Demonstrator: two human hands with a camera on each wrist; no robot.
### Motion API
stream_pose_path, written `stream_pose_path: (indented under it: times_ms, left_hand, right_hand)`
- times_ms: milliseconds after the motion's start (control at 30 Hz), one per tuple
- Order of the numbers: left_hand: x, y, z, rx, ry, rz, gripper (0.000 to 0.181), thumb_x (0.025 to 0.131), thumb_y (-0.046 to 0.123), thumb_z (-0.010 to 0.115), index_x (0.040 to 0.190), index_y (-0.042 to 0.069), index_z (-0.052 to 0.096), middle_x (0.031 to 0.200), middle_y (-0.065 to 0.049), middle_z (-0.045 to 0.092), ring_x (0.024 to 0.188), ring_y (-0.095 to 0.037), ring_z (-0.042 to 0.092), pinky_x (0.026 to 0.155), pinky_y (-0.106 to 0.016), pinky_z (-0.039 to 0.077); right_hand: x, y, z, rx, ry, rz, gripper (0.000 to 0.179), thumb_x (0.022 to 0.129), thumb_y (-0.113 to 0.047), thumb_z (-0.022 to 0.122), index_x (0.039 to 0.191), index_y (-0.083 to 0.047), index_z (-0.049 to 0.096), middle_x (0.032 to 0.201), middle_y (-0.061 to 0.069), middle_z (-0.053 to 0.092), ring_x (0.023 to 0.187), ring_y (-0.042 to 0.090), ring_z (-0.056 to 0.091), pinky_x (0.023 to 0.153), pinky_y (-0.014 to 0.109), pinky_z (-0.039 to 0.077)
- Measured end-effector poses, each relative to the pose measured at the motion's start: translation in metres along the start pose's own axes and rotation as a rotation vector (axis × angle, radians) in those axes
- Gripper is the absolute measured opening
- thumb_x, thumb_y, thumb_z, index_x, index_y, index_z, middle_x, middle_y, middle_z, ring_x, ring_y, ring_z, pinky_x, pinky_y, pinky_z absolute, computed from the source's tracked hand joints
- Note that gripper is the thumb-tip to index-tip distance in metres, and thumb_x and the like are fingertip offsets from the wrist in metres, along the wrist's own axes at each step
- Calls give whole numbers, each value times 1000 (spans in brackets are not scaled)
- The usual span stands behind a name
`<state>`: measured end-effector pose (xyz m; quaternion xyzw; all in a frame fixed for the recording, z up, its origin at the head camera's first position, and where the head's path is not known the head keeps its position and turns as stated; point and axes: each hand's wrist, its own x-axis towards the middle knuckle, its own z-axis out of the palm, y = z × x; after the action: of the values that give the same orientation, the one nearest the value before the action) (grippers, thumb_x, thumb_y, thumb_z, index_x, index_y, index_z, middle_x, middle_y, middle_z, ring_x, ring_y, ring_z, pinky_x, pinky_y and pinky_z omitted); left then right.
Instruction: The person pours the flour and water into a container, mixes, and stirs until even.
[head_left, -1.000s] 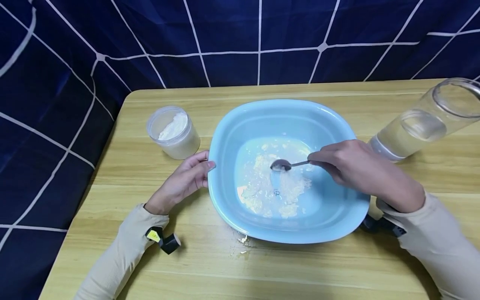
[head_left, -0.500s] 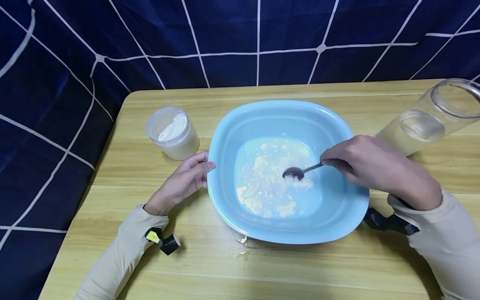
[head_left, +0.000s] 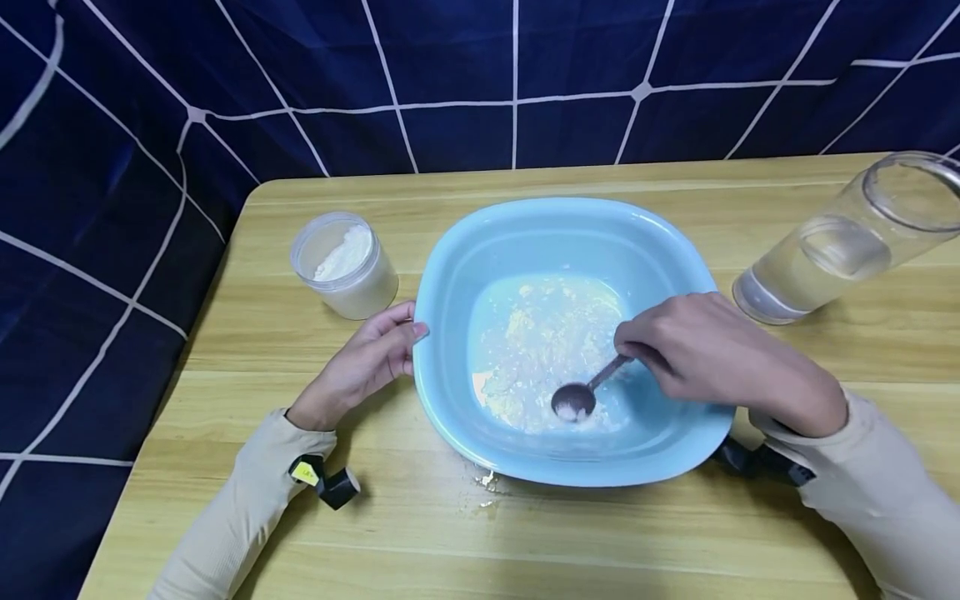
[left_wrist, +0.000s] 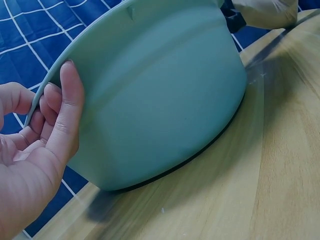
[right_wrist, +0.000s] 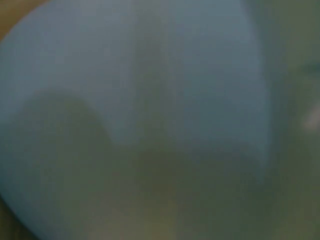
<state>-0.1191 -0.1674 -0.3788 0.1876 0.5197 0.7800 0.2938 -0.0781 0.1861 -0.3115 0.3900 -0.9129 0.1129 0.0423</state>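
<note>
A light blue plastic basin (head_left: 570, 467) stands on the table with a wet white mixture (head_left: 540, 358), partly lumpy, across its bottom. My left hand (head_left: 367, 358) grips the basin's left rim; the left wrist view shows its thumb and curled fingers (left_wrist: 72, 95) at the edge. Inside the basin, a dark spoon (head_left: 573, 402) is held by its handle in my right hand (head_left: 690, 350). Its bowl carries a little white stuff and is low over the near part of the mixture. The right wrist view is too blurred and dim to make out the fingers.
An open clear jar of white powder (head_left: 345, 267) stands left of the basin. To its right is a tall clear container of water (head_left: 817, 258). Small wet spots (head_left: 486, 482) lie on the wooden table (head_left: 390, 542) by the basin's front. A dark blue curtain (head_left: 457, 75) hangs behind.
The spoon swings right, then back left and nearer to me, with my right hand moving along. My left hand keeps its place on the basin's rim.
</note>
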Motion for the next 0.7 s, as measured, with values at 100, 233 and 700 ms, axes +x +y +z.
stream_pose_path:
  times_ms: [100,233,700]
  left_hand:
    - [0,0,0,0,-1,2,21,99,1,36,103,7,56,88,-4,58,71,-12,62,62,-22,57]
    - [0,0,0,0,1,4,21,99,2,37,103,7,57,88,-4,59,71,-12,62,62,-22,57]
    - [0,0,-1,1,-3,2,21,99,1,37,105,6,57,89,-5,59,72,-12,62,62,-22,57]
  right_hand:
    - [2,-1,0,-26,50,11,31,73,2,66,70,-28,57,64,-19,48,51,0,34,42,20,30]
    - [4,-4,3,25,72,-106,32,74,2,65,72,-28,56,67,-21,47,55,-3,37,45,19,33]
    - [9,-11,15,161,17,-223,26,79,5,65,81,-21,60,72,-15,58,60,-3,44,49,16,42]
